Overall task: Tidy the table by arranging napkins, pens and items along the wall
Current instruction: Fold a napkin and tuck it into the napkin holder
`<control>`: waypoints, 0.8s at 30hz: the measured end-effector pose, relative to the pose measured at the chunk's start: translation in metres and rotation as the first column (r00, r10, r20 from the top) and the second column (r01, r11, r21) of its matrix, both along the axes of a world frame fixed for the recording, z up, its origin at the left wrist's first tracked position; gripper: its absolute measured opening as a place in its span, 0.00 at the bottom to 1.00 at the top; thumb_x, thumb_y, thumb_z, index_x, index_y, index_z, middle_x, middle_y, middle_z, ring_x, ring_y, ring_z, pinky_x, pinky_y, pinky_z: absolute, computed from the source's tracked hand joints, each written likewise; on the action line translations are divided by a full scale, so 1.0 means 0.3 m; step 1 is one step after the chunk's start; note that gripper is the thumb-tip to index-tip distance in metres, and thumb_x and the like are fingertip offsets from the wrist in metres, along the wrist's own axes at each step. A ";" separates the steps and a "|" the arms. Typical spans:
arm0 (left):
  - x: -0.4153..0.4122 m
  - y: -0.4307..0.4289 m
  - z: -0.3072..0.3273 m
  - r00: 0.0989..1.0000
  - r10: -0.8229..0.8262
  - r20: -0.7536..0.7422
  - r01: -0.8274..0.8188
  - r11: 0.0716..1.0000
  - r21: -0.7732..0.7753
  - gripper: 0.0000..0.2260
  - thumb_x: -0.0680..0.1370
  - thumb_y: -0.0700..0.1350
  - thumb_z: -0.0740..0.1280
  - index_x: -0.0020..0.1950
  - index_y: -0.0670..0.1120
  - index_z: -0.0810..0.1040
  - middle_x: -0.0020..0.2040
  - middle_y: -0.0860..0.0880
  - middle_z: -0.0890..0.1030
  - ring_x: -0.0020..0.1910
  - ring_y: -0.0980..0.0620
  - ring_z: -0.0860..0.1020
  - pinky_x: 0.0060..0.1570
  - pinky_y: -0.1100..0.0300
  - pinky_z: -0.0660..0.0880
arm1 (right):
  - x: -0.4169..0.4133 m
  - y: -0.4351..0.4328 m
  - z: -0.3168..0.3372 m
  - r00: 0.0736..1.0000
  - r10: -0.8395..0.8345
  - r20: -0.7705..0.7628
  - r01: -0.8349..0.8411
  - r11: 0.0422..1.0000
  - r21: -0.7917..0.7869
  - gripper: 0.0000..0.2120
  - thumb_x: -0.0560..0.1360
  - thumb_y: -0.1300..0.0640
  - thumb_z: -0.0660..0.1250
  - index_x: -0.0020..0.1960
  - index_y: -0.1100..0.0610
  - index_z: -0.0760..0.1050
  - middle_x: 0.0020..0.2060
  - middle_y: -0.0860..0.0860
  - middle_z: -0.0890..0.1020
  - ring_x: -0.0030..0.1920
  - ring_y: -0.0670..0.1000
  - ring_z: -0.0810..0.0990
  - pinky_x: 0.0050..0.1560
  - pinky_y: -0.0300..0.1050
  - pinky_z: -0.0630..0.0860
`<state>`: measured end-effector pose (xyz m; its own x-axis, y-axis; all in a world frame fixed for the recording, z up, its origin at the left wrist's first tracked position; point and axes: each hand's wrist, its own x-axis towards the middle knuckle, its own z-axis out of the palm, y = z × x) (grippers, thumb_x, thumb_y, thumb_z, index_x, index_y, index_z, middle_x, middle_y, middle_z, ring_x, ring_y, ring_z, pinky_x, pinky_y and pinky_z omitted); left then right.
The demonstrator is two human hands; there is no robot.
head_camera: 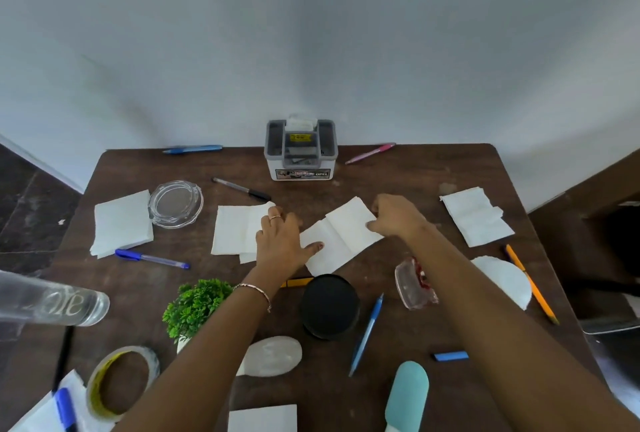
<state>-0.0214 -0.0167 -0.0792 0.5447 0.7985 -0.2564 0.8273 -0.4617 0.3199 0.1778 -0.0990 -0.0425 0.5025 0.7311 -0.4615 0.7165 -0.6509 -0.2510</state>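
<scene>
A creased white napkin (pixel 341 234) lies unfolded in the middle of the brown table (pixel 398 175). My left hand (pixel 280 241) presses flat on its left edge, thumb on the paper. My right hand (pixel 394 217) pinches its right edge with curled fingers. Another napkin (pixel 235 229) lies just left of it, partly under my left hand. More napkins lie at the left (pixel 119 223) and the right (pixel 479 215). Pens are scattered about: blue (pixel 192 149) and pink (pixel 370 152) by the wall, black (pixel 242 189), blue (pixel 152 259).
A grey napkin holder (pixel 300 151) stands against the wall. Around the table are a glass ashtray (pixel 176 203), a small green plant (pixel 195 305), a black round lid (pixel 329 305), a tape roll (pixel 121 383), a clear bottle (pixel 48 303), an orange pencil (pixel 531 284) and a blue pen (pixel 367 333).
</scene>
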 end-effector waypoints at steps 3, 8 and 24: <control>0.008 0.004 0.001 0.994 -0.058 -0.096 0.063 0.997 0.049 0.24 0.73 0.61 0.67 0.60 0.47 0.70 0.69 0.41 0.63 0.66 0.41 0.63 0.61 0.48 0.65 | -0.023 0.011 -0.010 1.000 -0.009 0.000 0.009 0.999 -0.037 0.18 0.74 0.55 0.69 0.61 0.60 0.71 0.57 0.57 0.78 0.55 0.57 0.79 0.46 0.44 0.71; 0.017 0.009 0.011 0.974 -0.106 -0.201 0.127 0.987 0.096 0.22 0.75 0.58 0.66 0.63 0.45 0.70 0.71 0.40 0.62 0.66 0.41 0.64 0.62 0.49 0.65 | -0.056 0.022 -0.023 0.998 -0.044 0.039 0.047 0.997 -0.062 0.22 0.73 0.60 0.69 0.64 0.62 0.67 0.60 0.60 0.76 0.59 0.60 0.77 0.54 0.50 0.74; 0.011 0.043 0.053 0.896 0.327 0.300 -0.163 0.871 -0.463 0.07 0.77 0.46 0.66 0.52 0.45 0.72 0.49 0.49 0.77 0.49 0.49 0.75 0.48 0.56 0.71 | -0.070 0.053 0.012 0.997 -0.063 -0.033 0.066 0.993 0.095 0.04 0.74 0.57 0.65 0.44 0.58 0.73 0.38 0.52 0.77 0.36 0.49 0.75 0.31 0.38 0.66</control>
